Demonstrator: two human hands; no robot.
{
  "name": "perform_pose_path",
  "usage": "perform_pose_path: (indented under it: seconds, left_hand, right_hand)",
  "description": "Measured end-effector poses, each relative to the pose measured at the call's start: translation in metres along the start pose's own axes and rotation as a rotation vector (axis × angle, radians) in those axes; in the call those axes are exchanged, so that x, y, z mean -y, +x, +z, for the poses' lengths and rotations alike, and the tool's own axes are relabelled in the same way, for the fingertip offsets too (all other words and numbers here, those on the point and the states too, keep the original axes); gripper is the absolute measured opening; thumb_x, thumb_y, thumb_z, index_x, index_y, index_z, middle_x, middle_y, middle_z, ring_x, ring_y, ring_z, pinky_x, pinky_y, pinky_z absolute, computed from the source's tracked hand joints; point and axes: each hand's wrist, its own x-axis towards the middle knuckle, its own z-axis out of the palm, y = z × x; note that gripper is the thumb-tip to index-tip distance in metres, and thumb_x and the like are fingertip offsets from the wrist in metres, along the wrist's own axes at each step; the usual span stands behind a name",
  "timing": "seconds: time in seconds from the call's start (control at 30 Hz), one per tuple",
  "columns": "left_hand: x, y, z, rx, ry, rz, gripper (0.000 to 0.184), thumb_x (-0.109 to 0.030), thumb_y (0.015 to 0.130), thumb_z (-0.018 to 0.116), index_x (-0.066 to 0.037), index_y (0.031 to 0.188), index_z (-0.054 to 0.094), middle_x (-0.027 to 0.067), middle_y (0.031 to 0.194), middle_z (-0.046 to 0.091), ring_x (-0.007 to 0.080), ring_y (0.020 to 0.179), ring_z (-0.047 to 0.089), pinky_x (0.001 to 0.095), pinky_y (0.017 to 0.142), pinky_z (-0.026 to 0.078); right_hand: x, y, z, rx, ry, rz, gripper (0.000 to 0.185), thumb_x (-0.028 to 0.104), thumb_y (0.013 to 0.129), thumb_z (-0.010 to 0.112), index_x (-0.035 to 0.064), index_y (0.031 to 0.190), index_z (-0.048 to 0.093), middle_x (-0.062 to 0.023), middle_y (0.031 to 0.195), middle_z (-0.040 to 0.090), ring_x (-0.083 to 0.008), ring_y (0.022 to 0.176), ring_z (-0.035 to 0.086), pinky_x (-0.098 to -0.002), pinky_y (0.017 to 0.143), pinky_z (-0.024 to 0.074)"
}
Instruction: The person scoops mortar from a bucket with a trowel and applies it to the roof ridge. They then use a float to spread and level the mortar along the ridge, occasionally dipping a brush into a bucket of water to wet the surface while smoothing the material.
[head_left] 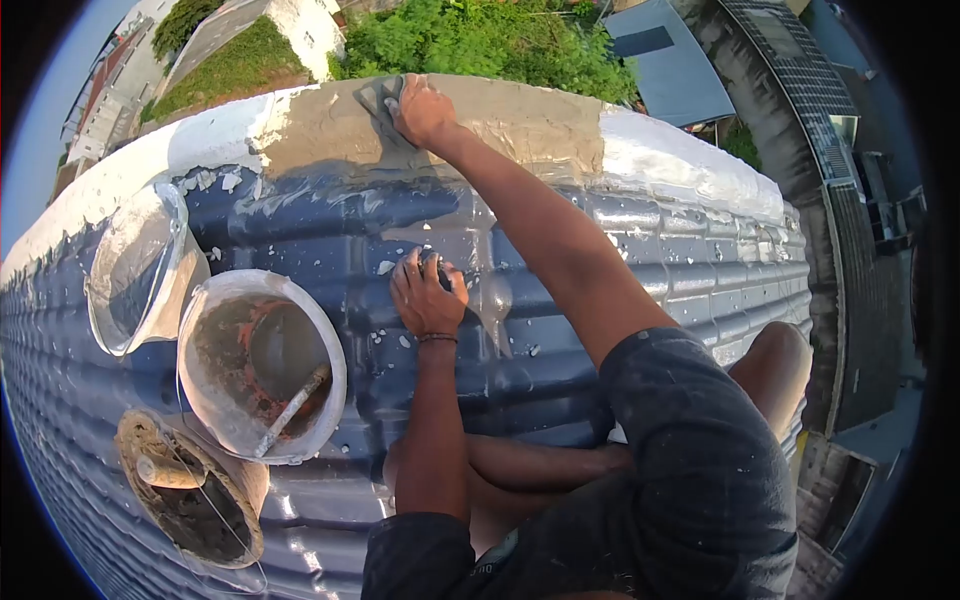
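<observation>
Along the roof's top edge runs a strip of wet grey-brown mortar point(520, 130), with white coating on both sides. My right hand point(423, 108) is closed on a grey cloth or sponge-like piece point(378, 105) pressed against the mortar. Lower down, my left hand point(428, 292) rests on the dark blue roof tiles point(340, 235), fingers curled around something dark that I cannot make out. To its left, a large white bucket point(334, 370) holds grey liquid and a stick-like tool point(293, 410).
Another white bucket point(180, 300) leans behind the large one. A mortar-crusted container point(250, 500) with a round handle or roller lies at lower left. White flakes are scattered over the tiles. Beyond the ridge, the roof drops to greenery point(480, 50) and lower buildings.
</observation>
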Motion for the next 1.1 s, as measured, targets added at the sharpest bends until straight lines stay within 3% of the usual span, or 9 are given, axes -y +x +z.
perform_pose_path:
  seconds: [0.07,0.17,0.27,0.4,0.5,0.67,0.87,1.03,1.1]
  left_hand:
    - [0.002,0.000,-0.002,0.016,-0.024,-0.005,0.025,-0.022,0.081,0.066,-0.007,0.101,0.071,0.0093,0.121,0.061,0.0323,0.116,0.056,0.0473,0.100,0.045]
    - [0.002,0.003,-0.006,0.018,-0.037,-0.060,0.027,-0.023,0.080,0.067,-0.007,0.101,0.071,0.0101,0.122,0.060,0.0326,0.116,0.056,0.0472,0.100,0.045]
    - [0.000,-0.001,-0.003,-0.005,-0.080,-0.076,0.028,-0.024,0.080,0.067,-0.006,0.102,0.071,0.0114,0.122,0.060,0.0330,0.116,0.056,0.0471,0.100,0.045]
    - [0.008,0.004,-0.005,-0.016,-0.103,-0.039,0.032,-0.025,0.080,0.067,-0.005,0.105,0.069,0.0130,0.123,0.060,0.0333,0.117,0.054,0.0471,0.100,0.044]
    - [0.008,0.003,-0.004,-0.009,-0.105,-0.020,0.034,-0.025,0.081,0.066,-0.005,0.107,0.069,0.0134,0.125,0.059,0.0332,0.118,0.054,0.0473,0.101,0.043]
    - [0.009,0.000,-0.010,0.072,-0.093,-0.012,0.035,-0.026,0.080,0.066,-0.004,0.108,0.066,0.0150,0.129,0.057,0.0344,0.120,0.052,0.0493,0.102,0.041]
    - [0.011,-0.001,-0.002,-0.007,-0.142,-0.087,0.037,-0.026,0.080,0.067,-0.004,0.110,0.066,0.0139,0.126,0.057,0.0318,0.118,0.053,0.0477,0.102,0.042]
    - [0.015,0.000,-0.006,0.022,-0.144,-0.058,0.033,-0.027,0.080,0.066,-0.004,0.104,0.068,0.0136,0.124,0.058,0.0305,0.117,0.053,0.0458,0.100,0.044]
    - [0.015,-0.001,-0.004,0.012,-0.136,-0.047,0.034,-0.027,0.081,0.066,-0.004,0.105,0.067,0.0137,0.123,0.059,0.0293,0.116,0.054,0.0448,0.099,0.044]
  right_hand:
    - [-0.036,-0.009,0.035,-0.240,-0.182,-0.168,0.049,0.041,0.097,0.054,-0.0030,0.118,0.048,-0.0255,0.116,0.062,-0.0400,0.109,0.062,-0.0459,0.088,0.0550]
    - [-0.118,-0.042,-0.042,-0.140,-0.355,0.113,0.039,0.035,0.099,0.052,-0.0007,0.114,0.050,-0.0189,0.112,0.060,-0.0355,0.107,0.063,-0.0450,0.086,0.0552]
    - [-0.233,-0.038,-0.053,-0.080,-0.370,0.529,0.053,0.045,0.095,0.058,-0.0031,0.117,0.051,-0.0225,0.112,0.065,-0.0369,0.106,0.066,-0.0454,0.088,0.0535]
    - [-0.133,0.005,-0.023,-0.105,-0.186,0.462,0.055,0.045,0.096,0.053,-0.0072,0.114,0.053,-0.0272,0.111,0.067,-0.0405,0.104,0.067,-0.0468,0.089,0.0535]
    - [-0.013,0.039,0.029,-0.097,-0.023,0.161,0.052,0.041,0.096,0.054,-0.0074,0.114,0.051,-0.0286,0.110,0.065,-0.0415,0.102,0.067,-0.0472,0.090,0.0538]
    - [0.187,0.050,0.051,0.226,0.234,-0.001,0.056,0.039,0.097,0.048,-0.0076,0.129,0.045,-0.0295,0.130,0.056,-0.0427,0.116,0.061,-0.0477,0.101,0.0484]
    - [0.131,0.018,0.042,0.074,-0.089,-0.326,0.060,0.045,0.098,0.050,-0.0022,0.135,0.043,-0.0242,0.127,0.056,-0.0394,0.114,0.061,-0.0473,0.096,0.0504]
    - [-0.004,0.000,-0.003,-0.093,-0.197,0.016,0.051,0.039,0.093,0.061,-0.0033,0.118,0.049,-0.0263,0.115,0.061,-0.0425,0.107,0.063,-0.0487,0.089,0.0513]
    - [-0.032,-0.011,-0.016,-0.201,-0.255,-0.081,0.050,0.036,0.094,0.061,-0.0050,0.121,0.050,-0.0268,0.118,0.060,-0.0422,0.109,0.060,-0.0488,0.090,0.0503]
